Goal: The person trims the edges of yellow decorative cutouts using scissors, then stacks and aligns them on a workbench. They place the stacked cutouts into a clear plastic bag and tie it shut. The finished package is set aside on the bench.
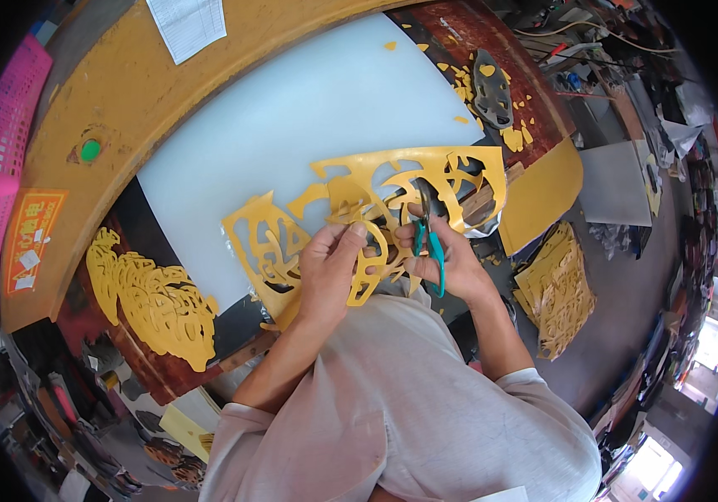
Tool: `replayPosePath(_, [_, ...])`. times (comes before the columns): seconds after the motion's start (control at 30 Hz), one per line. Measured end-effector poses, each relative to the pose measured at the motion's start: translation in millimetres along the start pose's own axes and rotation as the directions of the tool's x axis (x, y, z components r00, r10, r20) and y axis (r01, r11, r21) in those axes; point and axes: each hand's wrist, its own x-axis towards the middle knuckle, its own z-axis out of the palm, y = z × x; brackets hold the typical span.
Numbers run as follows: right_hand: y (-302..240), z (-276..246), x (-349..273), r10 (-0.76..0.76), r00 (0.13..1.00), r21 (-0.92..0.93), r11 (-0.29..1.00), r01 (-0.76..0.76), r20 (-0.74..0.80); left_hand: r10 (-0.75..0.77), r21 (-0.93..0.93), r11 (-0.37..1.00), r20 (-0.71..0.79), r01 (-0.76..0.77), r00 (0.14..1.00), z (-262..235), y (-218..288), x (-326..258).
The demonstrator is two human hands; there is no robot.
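Observation:
My left hand (331, 261) pinches a yellow cut-out piece (367, 289) between thumb and fingers; it has a curved outline with openings in it. My right hand (451, 255) grips a pair of scissors (434, 251) with teal handles, the blades pointing away from me. Around both hands lies a large yellow sheet (367, 159) full of cut-out shapes, over the near edge of a white cutting board (309, 92). The blades reach in among the strips of this sheet. Whether the held piece is still joined to it I cannot tell.
A pile of yellow cut-outs (166, 309) lies at the left. At the far right are small yellow scraps (512, 138) and a dark metal die (493, 90). A stack of perforated yellow sheets (558, 289) sits right. A yellow machine beam (116, 109) curves behind the board; a pink basket (3, 151) stands far left.

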Motion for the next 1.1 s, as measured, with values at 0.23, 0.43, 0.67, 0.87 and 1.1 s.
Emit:
replayPosePath(0.23, [29.6, 11.7, -15.0, 0.037, 0.999, 0.033, 0.999, -0.038, 0.002, 0.381, 0.227, 0.91, -0.124, -0.347, 0.916, 4.2, 0.4, -2.0])
replayPosePath(0.43, [27.3, 31.4, -12.5, 0.004, 0.998, 0.009, 1.0, -0.004, 0.056, 0.42, 0.176, 0.904, -0.194, -0.389, 0.887, -0.7, 3.5, 1.7])
replayPosePath(0.67, [24.1, 40.0, -9.4, 0.058, 0.991, 0.012, 0.998, -0.06, 0.12, 0.386, 0.175, 0.919, -0.226, -0.352, 0.894, -4.7, -1.8, 5.4])
replayPosePath(0.87, [18.0, 54.8, -10.9, -0.077, 0.991, -0.124, 0.988, 0.091, 0.111, 0.425, 0.202, 0.901, -0.224, -0.384, 0.877, -5.1, -4.7, 9.8])
replayPosePath(1.1, [8.2, 60.0, -6.3, -0.126, 0.987, -0.223, 0.964, 0.145, 0.095, 0.337, 0.089, 0.941, -0.145, -0.327, 0.93, -9.5, -6.1, 6.8])
